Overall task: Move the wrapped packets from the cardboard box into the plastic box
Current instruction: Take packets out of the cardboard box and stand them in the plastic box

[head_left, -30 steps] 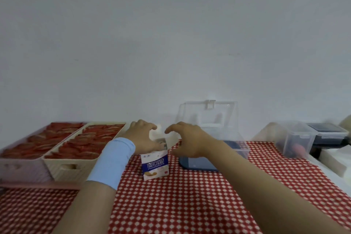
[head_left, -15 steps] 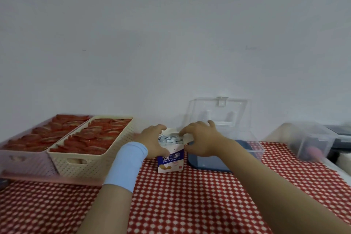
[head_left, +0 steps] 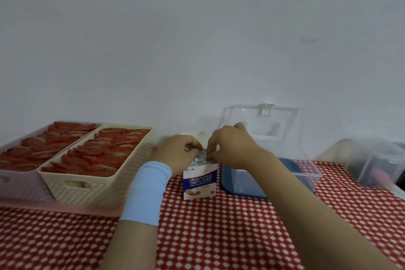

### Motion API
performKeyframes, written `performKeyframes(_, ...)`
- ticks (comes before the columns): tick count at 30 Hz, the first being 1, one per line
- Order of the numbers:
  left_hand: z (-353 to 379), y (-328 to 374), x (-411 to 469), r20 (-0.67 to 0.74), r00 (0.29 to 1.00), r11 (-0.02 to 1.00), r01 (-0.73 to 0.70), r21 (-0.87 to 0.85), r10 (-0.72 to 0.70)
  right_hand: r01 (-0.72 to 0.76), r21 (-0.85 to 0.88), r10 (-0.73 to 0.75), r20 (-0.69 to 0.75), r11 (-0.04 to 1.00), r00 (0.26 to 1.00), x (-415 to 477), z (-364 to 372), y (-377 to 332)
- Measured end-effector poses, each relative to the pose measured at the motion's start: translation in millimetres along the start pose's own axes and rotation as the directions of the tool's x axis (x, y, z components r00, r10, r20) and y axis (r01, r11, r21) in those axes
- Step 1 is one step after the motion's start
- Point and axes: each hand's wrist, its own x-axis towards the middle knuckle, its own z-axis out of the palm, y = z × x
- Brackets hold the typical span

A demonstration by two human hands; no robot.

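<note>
Cardboard box (head_left: pixel 199 182) upright on surface (head_left: pixel 219 230), wrapped packets (head_left: pixel 202 156) showing at its open top. Right hand (head_left: pixel 230 147) pinches them from 3 o'clock; left hand (head_left: pixel 177 152) curls at 9 o'clock rim, hold unclear. Plastic box (head_left: pixel 269 173) just beside at 3 o'clock, right hand nearer.

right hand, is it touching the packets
Touching: in the head view the right hand pinches the packets at the open top of the cardboard box.

A blue band on the cardboard box (head_left: pixel 200 182) front reads "CHUANGKOUTIE" beneath three large white Chinese characters.
</note>
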Motion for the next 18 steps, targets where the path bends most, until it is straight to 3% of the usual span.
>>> performKeyframes(6, -8, 0, 2, 0.028, 1.000, 1.000, 0.013, -0.016, -0.013, -0.023, 0.106, 0.022, 0.013, 0.994, 1.000, -4, 6, 5)
performKeyframes(10, -5, 3, 2, 0.042, 0.999, 0.999, -0.030, 0.031, 0.029, -0.009, 0.111, 0.018, -0.076, 0.994, 0.997, -5, 12, 3)
performKeyframes(14, -4, 2, 1, 0.016, 1.000, 0.999, -0.022, 0.030, 0.022, -0.045, 0.272, 0.098, -0.182, 0.961, 0.978, -7, 13, 4)
performKeyframes(18, -1, 3, 3, -0.046, 0.999, 0.998, -0.009, 0.054, 0.012, -0.069, 0.490, 0.144, -0.117, 0.869, 0.983, -7, 14, 3)
